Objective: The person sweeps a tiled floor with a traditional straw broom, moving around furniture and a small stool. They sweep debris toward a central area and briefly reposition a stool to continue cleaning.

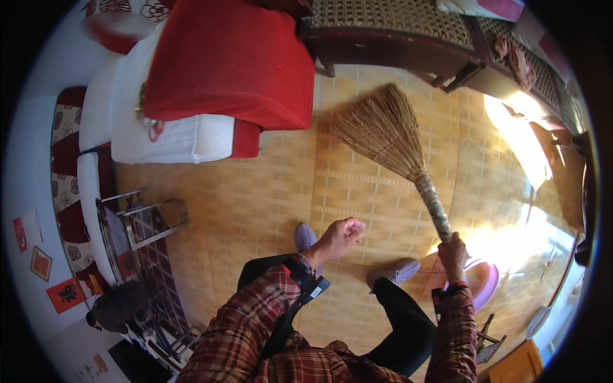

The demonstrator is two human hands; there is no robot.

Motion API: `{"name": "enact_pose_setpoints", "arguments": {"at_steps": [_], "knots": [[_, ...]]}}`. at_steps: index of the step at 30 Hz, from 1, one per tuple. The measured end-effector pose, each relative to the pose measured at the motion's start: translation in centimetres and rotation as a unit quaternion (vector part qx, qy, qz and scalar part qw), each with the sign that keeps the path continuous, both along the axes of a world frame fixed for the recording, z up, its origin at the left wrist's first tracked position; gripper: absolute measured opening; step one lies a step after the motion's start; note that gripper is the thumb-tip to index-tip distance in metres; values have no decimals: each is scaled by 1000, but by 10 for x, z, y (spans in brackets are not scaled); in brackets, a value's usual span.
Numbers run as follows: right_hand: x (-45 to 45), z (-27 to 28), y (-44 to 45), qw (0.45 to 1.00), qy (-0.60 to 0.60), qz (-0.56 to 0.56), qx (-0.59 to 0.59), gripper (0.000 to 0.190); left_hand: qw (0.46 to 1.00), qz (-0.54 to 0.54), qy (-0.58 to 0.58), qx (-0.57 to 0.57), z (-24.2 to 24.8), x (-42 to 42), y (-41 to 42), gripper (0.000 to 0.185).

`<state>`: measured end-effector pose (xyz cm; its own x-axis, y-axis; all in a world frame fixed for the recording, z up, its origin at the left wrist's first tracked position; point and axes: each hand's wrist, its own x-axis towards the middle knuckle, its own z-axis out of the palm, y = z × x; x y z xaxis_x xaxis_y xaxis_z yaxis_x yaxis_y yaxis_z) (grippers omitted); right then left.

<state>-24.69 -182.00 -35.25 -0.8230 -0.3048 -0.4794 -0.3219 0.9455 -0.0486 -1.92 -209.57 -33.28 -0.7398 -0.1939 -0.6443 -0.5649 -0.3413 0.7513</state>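
Observation:
My right hand [452,254] is closed around the wrapped handle of a straw broom [390,131]. The broom reaches away from me, its fanned bristles over the patterned tile floor [268,201]; I cannot tell whether they touch it. My left hand [341,238] hovers in front of my body with loosely curled fingers and nothing visible in them. Below it lies one of my purple shoes [305,237]. The other shoe [397,274] stands between the two hands, further right. A pink basin [486,282] is partly hidden behind my right wrist.
A sofa with a red cover [230,62] and a white cover [172,139] stands at the upper left. Along the top runs a wooden bench with a woven seat [392,21]. Metal-framed furniture [155,225] is at left, a small stool [489,342] at lower right. Bright sunlight falls on the right.

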Motion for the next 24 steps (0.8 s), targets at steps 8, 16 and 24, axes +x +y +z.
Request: {"name": "enact_pose_setpoints", "arguments": {"at_steps": [8, 16, 24], "knots": [[-53, -34, 26, 974, 47, 201, -93, 17, 973, -59, 134, -180, 1, -30, -34, 22], [-10, -88, -73, 926, -38, 347, -145, 24, 930, -154, 240, -231, 20, -20, -43, 27], [60, -99, -234, 910, -83, 382, -135, 17, 908, -131, 305, -254, 30, -7, -36, 27]]}}
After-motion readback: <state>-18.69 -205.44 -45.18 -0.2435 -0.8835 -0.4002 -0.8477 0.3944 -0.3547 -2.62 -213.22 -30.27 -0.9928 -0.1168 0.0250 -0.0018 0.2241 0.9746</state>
